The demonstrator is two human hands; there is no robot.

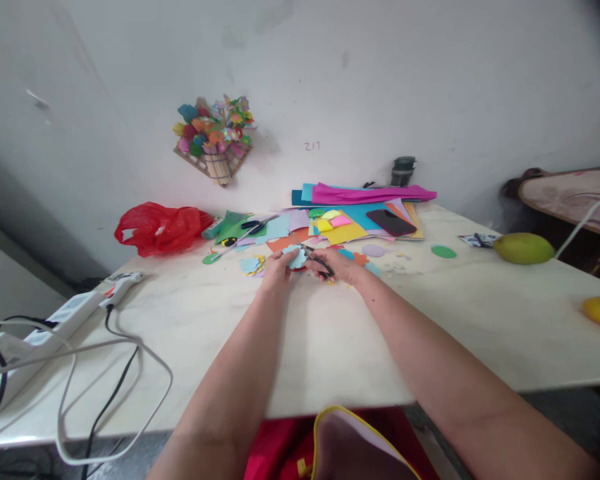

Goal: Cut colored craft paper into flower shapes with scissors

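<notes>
Over the middle of the table, my left hand (pixel 279 267) pinches a light-blue paper piece with a scalloped edge (pixel 296 257). My right hand (pixel 337 263) is closed around the dark handles of a pair of scissors (pixel 325 268), whose blades reach toward the paper's edge. Whether the blades touch the paper I cannot tell. Left of my hands lie more scalloped paper cutouts (pixel 251 265), light blue and yellow. Orange and blue paper pieces (pixel 361 259) lie just beyond my right hand.
Coloured paper sheets (pixel 350 233) and a phone (pixel 391 223) lie at the back. A second pair of scissors (pixel 253 227) rests near a red plastic bag (pixel 157 227). Power strips (pixel 65 320) with loose cables line the left; a mango-like fruit (pixel 524 248) sits right.
</notes>
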